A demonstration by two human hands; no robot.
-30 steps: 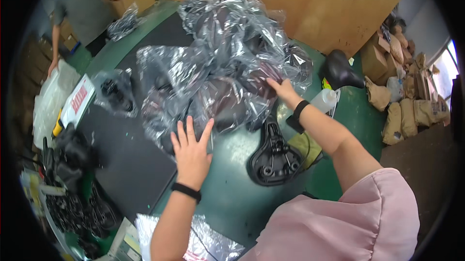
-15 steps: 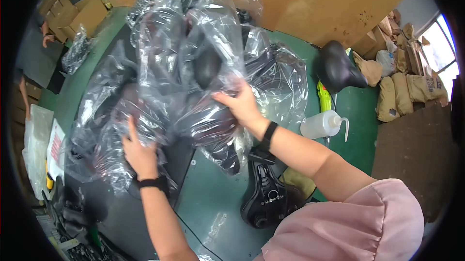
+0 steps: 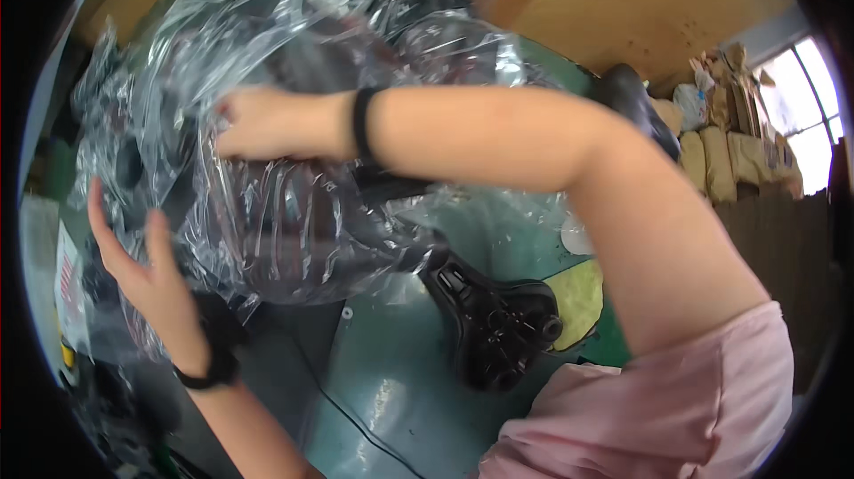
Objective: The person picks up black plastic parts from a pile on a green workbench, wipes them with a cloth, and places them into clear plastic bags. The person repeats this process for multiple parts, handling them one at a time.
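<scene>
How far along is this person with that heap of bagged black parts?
Done: many black parts sit in clear bags in the heap. In hand: the right hand presses on top of it, and the left hand cups its near side. Left: one bare black saddle lies unbagged, underside up, on the green table.

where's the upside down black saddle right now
In the head view the upturned black saddle lies low and right of centre on the green table, just below the bagged pile, beside a yellow cloth.
</scene>
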